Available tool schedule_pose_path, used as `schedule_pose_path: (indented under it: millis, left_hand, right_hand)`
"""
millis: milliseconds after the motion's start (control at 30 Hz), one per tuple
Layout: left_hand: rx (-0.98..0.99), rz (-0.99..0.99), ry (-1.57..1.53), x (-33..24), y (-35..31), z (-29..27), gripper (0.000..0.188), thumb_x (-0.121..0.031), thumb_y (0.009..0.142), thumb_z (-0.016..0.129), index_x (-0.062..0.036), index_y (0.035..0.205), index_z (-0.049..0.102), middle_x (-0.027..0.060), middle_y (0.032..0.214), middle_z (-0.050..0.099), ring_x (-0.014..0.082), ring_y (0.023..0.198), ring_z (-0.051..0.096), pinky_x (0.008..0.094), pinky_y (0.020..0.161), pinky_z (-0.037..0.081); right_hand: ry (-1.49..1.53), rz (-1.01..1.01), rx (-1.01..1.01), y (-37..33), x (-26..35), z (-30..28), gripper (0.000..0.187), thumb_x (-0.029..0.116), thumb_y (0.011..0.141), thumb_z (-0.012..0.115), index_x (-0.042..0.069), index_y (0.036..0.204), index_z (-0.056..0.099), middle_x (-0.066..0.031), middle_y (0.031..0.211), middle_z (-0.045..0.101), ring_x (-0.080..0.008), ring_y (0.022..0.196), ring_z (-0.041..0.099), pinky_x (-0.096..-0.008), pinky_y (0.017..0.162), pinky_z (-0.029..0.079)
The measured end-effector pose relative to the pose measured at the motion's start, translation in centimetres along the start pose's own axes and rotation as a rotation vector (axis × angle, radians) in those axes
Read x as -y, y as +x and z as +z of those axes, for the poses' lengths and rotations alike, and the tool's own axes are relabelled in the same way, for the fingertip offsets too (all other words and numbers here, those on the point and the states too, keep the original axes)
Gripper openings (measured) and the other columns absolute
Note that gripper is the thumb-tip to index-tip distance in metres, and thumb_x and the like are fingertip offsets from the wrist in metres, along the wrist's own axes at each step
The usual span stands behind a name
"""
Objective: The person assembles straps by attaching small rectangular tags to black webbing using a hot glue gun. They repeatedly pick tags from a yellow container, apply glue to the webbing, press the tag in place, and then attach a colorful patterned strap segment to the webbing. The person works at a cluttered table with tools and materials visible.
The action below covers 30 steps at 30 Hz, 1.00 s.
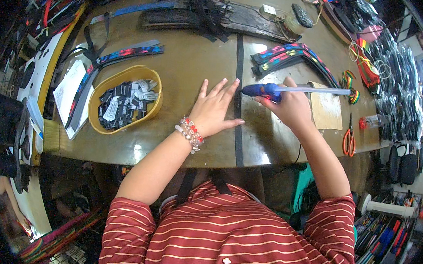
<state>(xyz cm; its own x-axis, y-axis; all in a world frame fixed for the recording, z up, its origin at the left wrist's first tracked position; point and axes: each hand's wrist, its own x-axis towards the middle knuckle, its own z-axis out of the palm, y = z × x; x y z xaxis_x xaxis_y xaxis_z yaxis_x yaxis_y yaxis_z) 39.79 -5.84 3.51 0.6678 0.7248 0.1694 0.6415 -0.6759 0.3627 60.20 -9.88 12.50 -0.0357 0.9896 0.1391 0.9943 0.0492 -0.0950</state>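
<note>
A long black strap runs across the tabletop from the far side to the near edge. My left hand lies flat on the table just left of it, fingers spread, holding nothing. Closed around a blue hot glue gun, my right hand is on the strap's other side. The gun's dark nozzle points left and is at the strap; whether it touches cannot be made out. A long translucent glue stick juts from its back toward the right.
A yellow basket of small black-and-white labels stands at left, beside patterned straps. Folded patterned straps lie at far right. Brown paper, orange-handled scissors and a clear bottle are at right. Dark boards lie at the back.
</note>
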Motion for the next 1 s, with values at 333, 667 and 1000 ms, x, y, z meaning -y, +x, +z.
schedule_pose_path:
  millis: [333,667,1000]
  left_hand:
    - [0.021,0.000,0.024,-0.3,0.0,-0.4,0.098,-0.063,0.076,0.060,-0.0099,0.147,0.019,0.0093,0.146,0.036,0.0244,0.138,0.027,0.0535,0.114,0.009]
    - [0.022,0.001,-0.039,-0.2,-0.3,-0.6,0.099,-0.057,0.074,0.066,-0.0115,0.147,0.018,0.0098,0.146,0.035,0.0275,0.138,0.027,0.0534,0.113,0.008]
    - [0.015,0.031,-0.047,-0.1,-0.4,-0.9,0.094,-0.058,0.076,0.064,-0.0111,0.146,0.023,0.0114,0.141,0.041,0.0281,0.138,0.028,0.0554,0.113,0.007]
  right_hand:
    - [0.429,0.724,-0.673,-8.9,-17.0,1.2,0.048,0.046,0.082,0.065,0.003,0.102,0.064,-0.0169,0.093,0.066,-0.0301,0.087,0.063,-0.0377,0.080,0.046]
    - [0.299,0.496,-0.960,-12.7,-13.8,5.5,0.024,0.021,0.077,0.075,0.003,0.087,0.063,-0.0118,0.086,0.059,-0.0250,0.077,0.058,-0.0309,0.065,0.047]
    - [0.029,0.501,-0.249,13.8,-20.6,5.9,0.029,0.034,0.087,0.059,0.016,0.107,0.068,-0.0111,0.115,0.060,-0.0303,0.111,0.055,-0.0550,0.096,0.037]
